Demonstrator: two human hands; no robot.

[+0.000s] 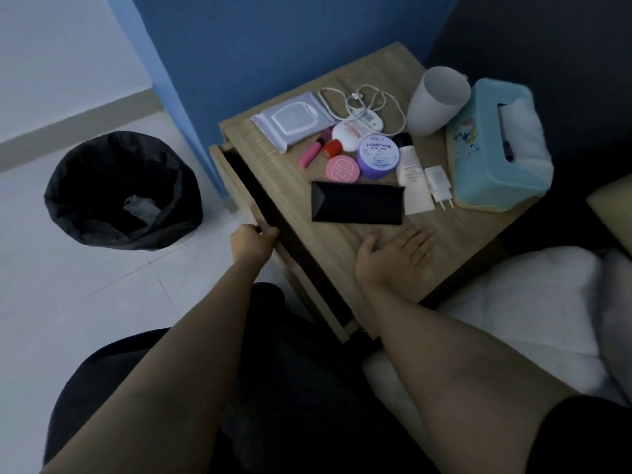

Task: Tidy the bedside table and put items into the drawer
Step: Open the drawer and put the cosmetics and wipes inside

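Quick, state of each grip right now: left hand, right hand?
Left-hand grip: closed on the top edge of the drawer front.
Right-hand grip: open, fingers straight, holding nothing.

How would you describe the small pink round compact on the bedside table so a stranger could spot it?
Start at the wooden bedside table against the blue wall and find the long black case lying on it. Just beyond that case, left of the purple cream jar, lies the pink compact. It is flat and round, unlike the slim pink lipstick beside it.
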